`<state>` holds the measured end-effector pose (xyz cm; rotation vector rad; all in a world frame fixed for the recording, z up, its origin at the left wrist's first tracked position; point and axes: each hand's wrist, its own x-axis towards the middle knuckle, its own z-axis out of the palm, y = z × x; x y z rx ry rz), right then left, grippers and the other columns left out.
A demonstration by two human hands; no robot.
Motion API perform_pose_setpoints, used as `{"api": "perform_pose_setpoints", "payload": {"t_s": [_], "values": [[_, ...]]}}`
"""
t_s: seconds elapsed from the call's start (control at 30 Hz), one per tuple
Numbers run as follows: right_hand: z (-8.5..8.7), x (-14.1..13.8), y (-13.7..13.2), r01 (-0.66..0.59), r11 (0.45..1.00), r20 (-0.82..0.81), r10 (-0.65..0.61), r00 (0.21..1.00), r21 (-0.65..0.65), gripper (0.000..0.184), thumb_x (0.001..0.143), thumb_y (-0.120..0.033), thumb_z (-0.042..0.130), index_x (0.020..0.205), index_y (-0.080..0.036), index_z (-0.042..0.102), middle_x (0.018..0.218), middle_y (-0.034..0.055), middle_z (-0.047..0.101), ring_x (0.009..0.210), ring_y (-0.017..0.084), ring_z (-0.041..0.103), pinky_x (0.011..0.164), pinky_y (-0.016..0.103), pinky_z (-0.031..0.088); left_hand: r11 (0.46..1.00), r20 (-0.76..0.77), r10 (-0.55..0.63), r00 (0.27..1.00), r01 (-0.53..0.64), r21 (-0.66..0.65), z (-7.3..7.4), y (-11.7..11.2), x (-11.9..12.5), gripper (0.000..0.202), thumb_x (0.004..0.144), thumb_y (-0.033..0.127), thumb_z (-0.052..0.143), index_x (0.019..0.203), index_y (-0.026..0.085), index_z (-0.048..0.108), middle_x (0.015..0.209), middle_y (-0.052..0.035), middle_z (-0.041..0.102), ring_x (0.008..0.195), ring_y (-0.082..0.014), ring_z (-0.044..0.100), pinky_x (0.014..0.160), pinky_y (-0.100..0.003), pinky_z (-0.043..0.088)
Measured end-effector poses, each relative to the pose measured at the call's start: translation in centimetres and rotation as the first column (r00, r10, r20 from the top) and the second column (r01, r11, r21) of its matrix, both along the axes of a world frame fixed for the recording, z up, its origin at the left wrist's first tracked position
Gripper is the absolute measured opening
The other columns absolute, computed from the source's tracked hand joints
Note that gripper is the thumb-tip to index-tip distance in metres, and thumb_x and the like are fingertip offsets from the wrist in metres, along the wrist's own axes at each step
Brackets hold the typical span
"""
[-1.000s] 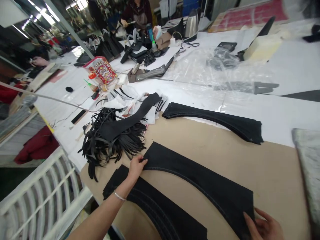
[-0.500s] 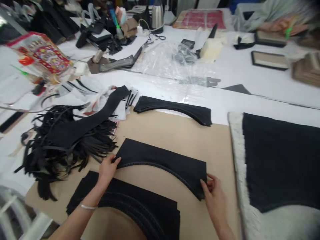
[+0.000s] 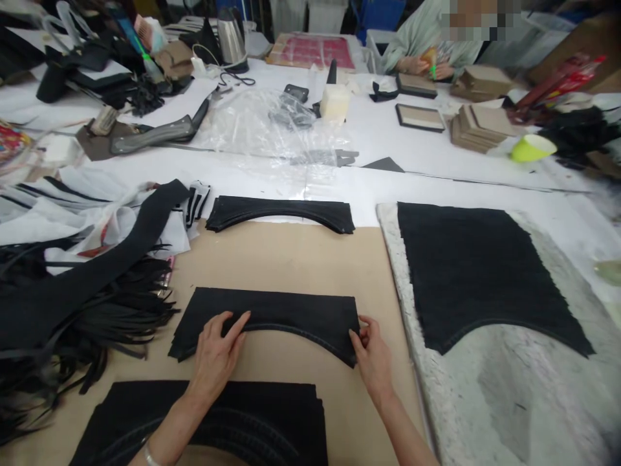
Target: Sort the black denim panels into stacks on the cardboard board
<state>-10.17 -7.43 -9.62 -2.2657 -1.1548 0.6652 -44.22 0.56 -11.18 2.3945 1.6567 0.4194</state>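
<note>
A curved black fabric piece (image 3: 286, 317) lies on a brown cardboard sheet (image 3: 276, 259). My left hand (image 3: 218, 346) rests flat on its lower left edge with fingers stretched out. My right hand (image 3: 373, 353) pinches the piece's right end between thumb and fingers. Closer to me lies a stack of similar black curved pieces (image 3: 233, 421), partly under my left forearm. Another curved black stack (image 3: 281, 212) sits at the cardboard's far edge.
A large black fabric panel (image 3: 475, 272) lies on a grey-white pad (image 3: 514, 388) at right. A heap of black strips (image 3: 72, 310) and white scraps sits at left. Clear plastic, a kettle (image 3: 230, 39), tools and boxes crowd the far table, where another person (image 3: 427, 39) works.
The view swung right, bringing the black panel and pad fully into view. My left hand slid from the piece's left tip onto its lower edge; my right hand stays pinching the right end.
</note>
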Motion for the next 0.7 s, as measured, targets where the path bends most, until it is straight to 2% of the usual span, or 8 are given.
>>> {"api": "perform_pose_setpoints", "payload": {"t_s": [0.17, 0.3, 0.37, 0.43, 0.5, 0.57, 0.7], "values": [[0.1, 0.1, -0.1, -0.008, 1.0, 0.029, 0.009, 1.0, -0.01, 0.039, 0.087, -0.041, 0.042, 0.119, -0.02, 0.045, 0.077, -0.0004, 0.055, 0.064, 0.019, 0.054, 0.062, 0.033, 0.041, 0.998, -0.125, -0.056, 0.991, 0.053, -0.033, -0.8, -0.1, 1.1, 0.04, 0.092, 0.033, 0.047, 0.13, 0.04, 0.053, 0.12, -0.0116, 0.052, 0.111, -0.0289, 0.048, 0.085, -0.042, 0.044], [0.9, -0.3, 0.1, -0.057, 0.996, 0.176, 0.045, 0.983, 0.066, 0.032, 0.09, -0.038, 0.042, 0.115, -0.021, 0.051, 0.095, 0.0053, 0.052, 0.079, 0.021, 0.054, 0.072, 0.036, 0.044, 0.998, -0.181, -0.055, 0.982, 0.052, -0.022, -0.6, -0.2, 1.2, 0.04, 0.091, 0.034, 0.049, 0.13, 0.041, 0.052, 0.123, -0.012, 0.052, 0.112, -0.0305, 0.046, 0.088, -0.045, 0.042], [1.2, -0.9, 0.5, -0.146, 0.982, 0.248, 0.113, 0.962, 0.119, 0.029, 0.093, -0.035, 0.039, 0.113, -0.021, 0.054, 0.102, 0.0072, 0.052, 0.087, 0.021, 0.054, 0.078, 0.037, 0.045, 0.998, -0.199, -0.06, 0.978, 0.058, -0.019, -0.4, -0.3, 1.3, 0.04, 0.091, 0.033, 0.049, 0.13, 0.041, 0.052, 0.124, -0.0119, 0.051, 0.113, -0.0307, 0.045, 0.089, -0.045, 0.041], [1.3, -1.8, 0.9, -0.296, 0.944, 0.317, 0.239, 0.918, 0.147, 0.029, 0.094, -0.032, 0.039, 0.116, -0.022, 0.055, 0.107, 0.0081, 0.052, 0.096, 0.022, 0.052, 0.086, 0.038, 0.043, 0.998, -0.215, -0.065, 0.974, 0.063, -0.017, -0.2, -0.2, 1.4, 0.039, 0.091, 0.033, 0.048, 0.13, 0.041, 0.053, 0.124, -0.0122, 0.051, 0.114, -0.0311, 0.044, 0.089, -0.046, 0.04], [1.0, -2.7, 1.2, -0.442, 0.892, 0.381, 0.377, 0.844, 0.096, 0.03, 0.094, -0.03, 0.041, 0.121, -0.024, 0.055, 0.111, 0.0083, 0.053, 0.101, 0.024, 0.05, 0.088, 0.04, 0.042, 0.998, -0.23, -0.068, 0.971, 0.067, -0.011, -0.2, -0.2, 1.4, 0.039, 0.092, 0.033, 0.047, 0.129, 0.04, 0.054, 0.124, -0.0126, 0.051, 0.114, -0.0315, 0.044, 0.089, -0.046, 0.04], [0.4, -3.3, 1.1, -0.519, 0.855, 0.43, 0.471, 0.771, -0.007, 0.033, 0.094, -0.029, 0.043, 0.125, -0.026, 0.053, 0.114, 0.0079, 0.054, 0.101, 0.025, 0.05, 0.086, 0.042, 0.041, 0.998, -0.238, -0.065, 0.969, 0.066, -0.004, -0.1, -0.2, 1.4, 0.039, 0.091, 0.034, 0.048, 0.129, 0.04, 0.054, 0.124, -0.0127, 0.051, 0.114, -0.0316, 0.044, 0.089, -0.047, 0.04], [-0.4, -2.9, -0.1, -0.516, 0.85, 0.501, 0.495, 0.71, -0.109, 0.035, 0.094, -0.03, 0.045, 0.128, -0.026, 0.051, 0.116, 0.0084, 0.055, 0.102, 0.026, 0.05, 0.083, 0.042, 0.04, 0.998, -0.232, -0.065, 0.971, 0.066, -0.002, -0.2, -0.3, 1.4, 0.039, 0.091, 0.032, 0.05, 0.129, 0.041, 0.053, 0.125, -0.0118, 0.051, 0.115, -0.0311, 0.043, 0.09, -0.047, 0.039]]}}
